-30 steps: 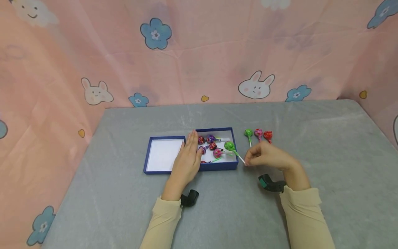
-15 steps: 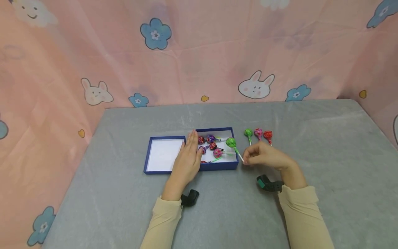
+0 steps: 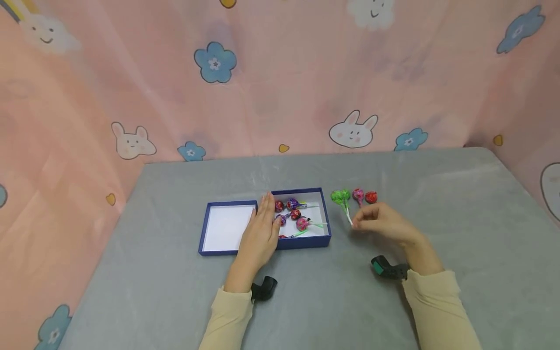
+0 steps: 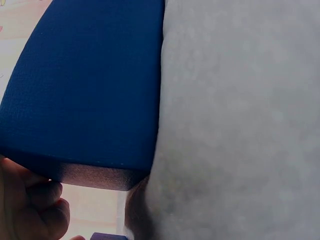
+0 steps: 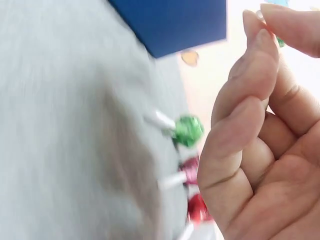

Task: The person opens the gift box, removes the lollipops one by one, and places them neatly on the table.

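A blue box holds several wrapped lollipops in red, purple and pink. An empty blue tray with a white floor adjoins it on the left. My left hand lies flat across the seam between them, fingers straight; the left wrist view shows the blue wall close up. My right hand pinches the white stick of a green lollipop just right of the box. Its head is beside a second green lollipop on the cloth. A pink lollipop and a red lollipop lie next to those.
A grey cloth covers the table, with open room on the right and in front. Pink patterned fabric walls the back and both sides. In the right wrist view the row of green, pink and red lollipops lies below my fingers.
My right hand has carried the green lollipop from over the box rightward, to beside the row on the cloth. The left hand has stayed on the box. The view tilted slightly.
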